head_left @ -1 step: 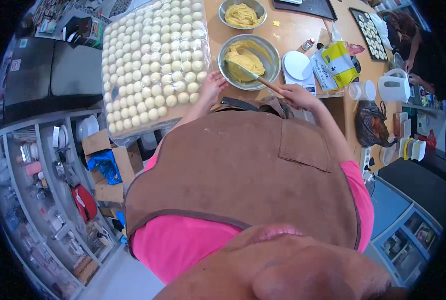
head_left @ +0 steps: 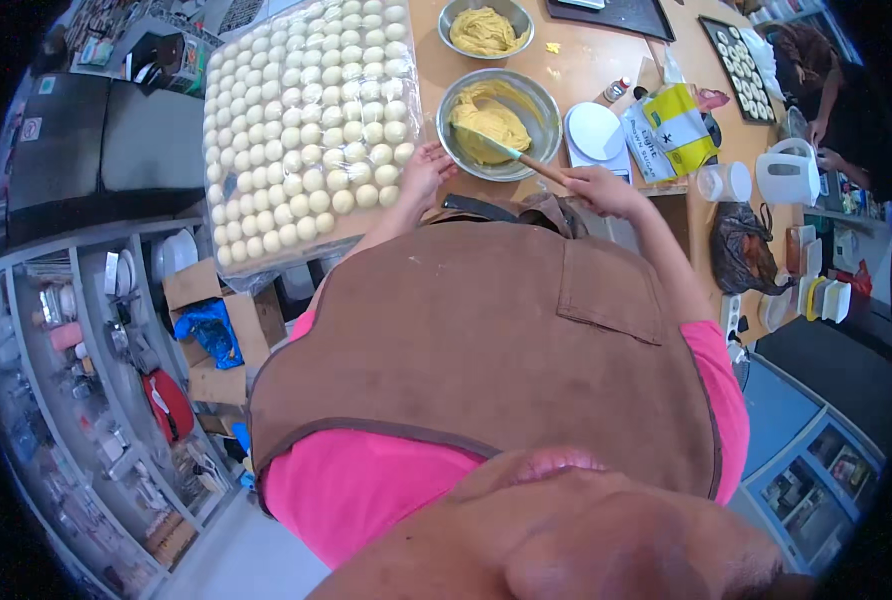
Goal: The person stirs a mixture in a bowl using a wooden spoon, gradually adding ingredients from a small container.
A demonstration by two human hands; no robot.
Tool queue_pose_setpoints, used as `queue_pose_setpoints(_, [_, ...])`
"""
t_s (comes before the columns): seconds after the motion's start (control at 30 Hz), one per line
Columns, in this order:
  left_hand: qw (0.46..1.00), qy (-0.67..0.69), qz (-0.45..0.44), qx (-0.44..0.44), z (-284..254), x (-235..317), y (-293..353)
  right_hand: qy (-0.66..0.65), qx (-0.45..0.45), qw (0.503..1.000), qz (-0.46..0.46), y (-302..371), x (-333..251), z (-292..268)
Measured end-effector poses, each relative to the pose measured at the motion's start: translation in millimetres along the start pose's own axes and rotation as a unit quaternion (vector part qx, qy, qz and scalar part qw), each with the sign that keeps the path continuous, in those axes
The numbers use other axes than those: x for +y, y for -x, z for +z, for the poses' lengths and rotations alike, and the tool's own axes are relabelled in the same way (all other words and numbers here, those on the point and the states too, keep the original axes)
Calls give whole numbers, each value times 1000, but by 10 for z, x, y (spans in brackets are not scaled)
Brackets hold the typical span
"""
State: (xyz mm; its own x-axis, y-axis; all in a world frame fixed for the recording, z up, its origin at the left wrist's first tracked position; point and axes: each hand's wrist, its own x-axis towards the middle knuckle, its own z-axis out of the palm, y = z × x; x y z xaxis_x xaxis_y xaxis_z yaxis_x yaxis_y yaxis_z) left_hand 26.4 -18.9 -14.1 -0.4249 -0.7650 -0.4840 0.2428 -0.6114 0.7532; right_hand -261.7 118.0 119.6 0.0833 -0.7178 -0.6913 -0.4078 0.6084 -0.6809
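A metal bowl (head_left: pixel 551 105) stands near the table's front edge with thick yellow dough (head_left: pixel 501 118) inside. My right hand (head_left: pixel 603 190) is closed round the wooden handle of a spatula (head_left: pixel 538 167); its pale blade reaches into the dough. At the bowl's lower left rim, my left hand (head_left: pixel 426 175) grips the side with its fingers bent against the metal. Just left of that hand is a wide sheet of pale, round dough balls (head_left: pixel 311 135) under clear plastic. Behind the bowl, a second metal bowl (head_left: pixel 527 22) holds more of the yellow dough.
Right of the bowl are a white kitchen scale (head_left: pixel 596 132), a yellow-and-white sugar bag (head_left: pixel 671 130) and a small bottle (head_left: pixel 616 88). Farther right stand a white jug (head_left: pixel 788 172), a black plastic bag (head_left: pixel 744 245) and a dark tray (head_left: pixel 721 60) of shaped pieces. A co-worker (head_left: pixel 861 130) is at far right.
My right hand and the spatula have shifted very slightly to the right. My left hand stays at the bowl's rim.
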Motion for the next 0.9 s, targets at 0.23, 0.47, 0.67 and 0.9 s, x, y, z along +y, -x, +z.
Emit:
queue_pose_setpoints(0.23, [999,-21,25,13,73,52,55,77,-105,991,-7,-26,1,-724])
queue_pose_setpoints(0.47, [999,-36,22,1,39,102,43,118,-189,974,28,-260,-124,-807])
queue_pose_setpoints(0.67, [998,-53,17,-19,71,143,30,51,-193,979,30,-400,22,-731])
queue_pose_setpoints(0.9, [998,-21,23,-49,-25,24,-9,10,-151,988,5,-373,11,-428])
